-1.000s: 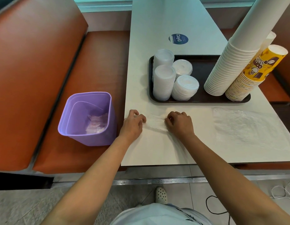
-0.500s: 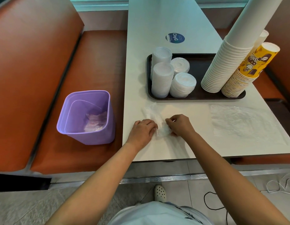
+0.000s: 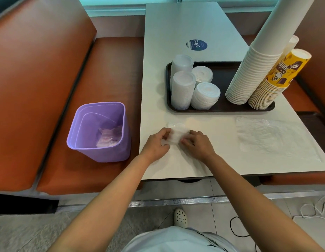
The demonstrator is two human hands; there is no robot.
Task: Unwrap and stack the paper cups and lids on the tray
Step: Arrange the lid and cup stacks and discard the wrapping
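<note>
Clear plastic wrapper [image 3: 177, 135], empty and crumpled, sits pinched between the left hand [image 3: 156, 144] and right hand [image 3: 198, 145], both curled onto it just above the white table [image 3: 176, 33]. Beyond the grip, the lid stacks [image 3: 183, 90] and paper cup stacks [image 3: 249, 77] already stand on the dark tray [image 3: 221, 77], so unwrapping looks done and this is cleanup. Next, likely bunch the film tighter and carry it left of the grip to the purple bin [image 3: 99, 131]; another wrapper sheet [image 3: 272, 137] lies well to the right.

Tray [image 3: 222, 68] on table [image 3: 178, 24], lid stacks [image 3: 183, 90] left on it, cup stacks [image 3: 249, 77] right, bin [image 3: 99, 131] on bench [image 3: 110, 70] left of table
</note>
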